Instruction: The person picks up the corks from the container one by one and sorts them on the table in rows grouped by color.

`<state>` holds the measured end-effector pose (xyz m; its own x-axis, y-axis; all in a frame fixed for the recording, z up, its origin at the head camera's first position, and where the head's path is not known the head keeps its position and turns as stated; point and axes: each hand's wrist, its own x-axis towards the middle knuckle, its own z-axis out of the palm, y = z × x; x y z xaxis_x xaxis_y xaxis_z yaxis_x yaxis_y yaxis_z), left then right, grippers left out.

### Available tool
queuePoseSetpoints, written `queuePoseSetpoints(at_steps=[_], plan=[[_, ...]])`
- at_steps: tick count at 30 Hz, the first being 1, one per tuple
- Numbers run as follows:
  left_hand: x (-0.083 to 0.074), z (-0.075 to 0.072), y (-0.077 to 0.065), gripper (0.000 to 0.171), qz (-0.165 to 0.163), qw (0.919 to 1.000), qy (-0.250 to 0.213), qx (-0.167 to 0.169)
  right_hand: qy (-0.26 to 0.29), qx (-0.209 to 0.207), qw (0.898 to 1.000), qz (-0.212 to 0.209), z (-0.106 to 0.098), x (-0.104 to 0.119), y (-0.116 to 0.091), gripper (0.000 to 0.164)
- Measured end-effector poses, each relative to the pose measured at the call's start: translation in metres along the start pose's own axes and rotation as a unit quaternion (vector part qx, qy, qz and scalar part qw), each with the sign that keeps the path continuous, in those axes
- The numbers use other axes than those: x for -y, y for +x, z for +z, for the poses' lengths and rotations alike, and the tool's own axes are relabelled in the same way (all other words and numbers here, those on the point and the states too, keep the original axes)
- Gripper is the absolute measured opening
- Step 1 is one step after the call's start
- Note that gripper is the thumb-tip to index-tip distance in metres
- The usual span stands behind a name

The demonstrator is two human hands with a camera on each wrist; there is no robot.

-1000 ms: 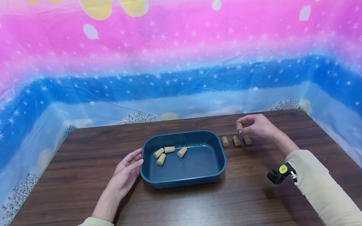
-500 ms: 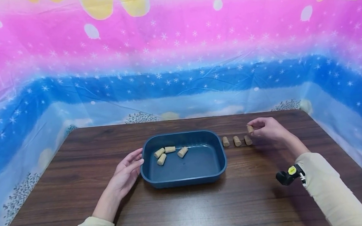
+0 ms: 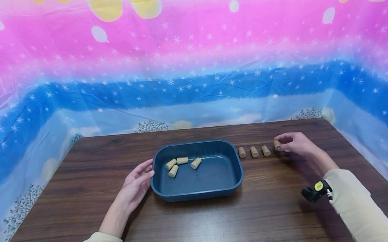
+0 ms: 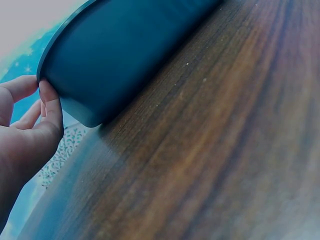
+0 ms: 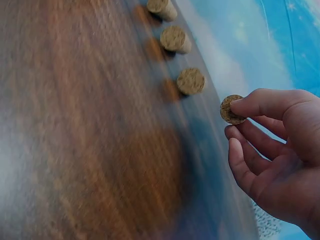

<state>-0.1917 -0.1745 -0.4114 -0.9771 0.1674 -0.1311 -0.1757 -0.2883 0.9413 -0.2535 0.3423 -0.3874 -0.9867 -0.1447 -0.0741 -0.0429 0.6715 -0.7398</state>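
Observation:
My right hand (image 3: pixel 297 144) pinches a tapered cork stopper (image 3: pixel 277 144) between thumb and fingers. The stopper is at the right end of a row; whether it touches the table cannot be told. In the right wrist view the thumb lies across the round end of this stopper (image 5: pixel 231 114). Three more stoppers, the nearest one (image 3: pixel 266 151) apart from the hand, stand to its left. My left hand (image 3: pixel 136 185) holds the left end of a dark blue tray (image 3: pixel 198 193) at its rim, as the left wrist view also shows. Several cork stoppers (image 3: pixel 173 171) lie in the tray's left half.
A brown wood-grain table (image 3: pixel 200 228) carries everything. Patterned pink and blue cloth (image 3: pixel 192 87) hangs behind it and along both sides. The leftmost stopper of the row (image 3: pixel 242 152) stands close beside the tray's right wall.
My right hand has carried its stopper rightward and down, from above the row to its right end. The tray and left hand have stayed in place.

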Motion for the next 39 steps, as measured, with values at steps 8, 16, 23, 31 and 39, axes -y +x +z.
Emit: queuePoseSetpoints(at_steps=[8, 16, 23, 31, 39], plan=[[0.000, -0.001, 0.000, 0.052, -0.003, 1.0000, 0.002, -0.001, 0.020, -0.003, 0.999, 0.039, 0.003, -0.014, -0.005, 0.050], [0.000, -0.001, -0.001, 0.051, -0.005, 1.0000, 0.000, -0.003, 0.014, -0.008, 0.999, 0.037, 0.006, -0.020, -0.008, 0.051], [0.000, 0.001, -0.001, 0.045, 0.017, 0.9998, -0.011, 0.002, -0.005, -0.008, 1.000, 0.025, 0.008, -0.023, -0.007, 0.050], [0.001, 0.002, -0.001, 0.042, 0.024, 0.9996, -0.017, 0.002, -0.007, -0.018, 1.000, 0.018, 0.010, -0.023, -0.008, 0.048], [0.000, 0.002, -0.001, 0.044, 0.021, 0.9997, -0.011, 0.002, -0.007, -0.016, 1.000, 0.018, 0.010, -0.025, -0.008, 0.049]])
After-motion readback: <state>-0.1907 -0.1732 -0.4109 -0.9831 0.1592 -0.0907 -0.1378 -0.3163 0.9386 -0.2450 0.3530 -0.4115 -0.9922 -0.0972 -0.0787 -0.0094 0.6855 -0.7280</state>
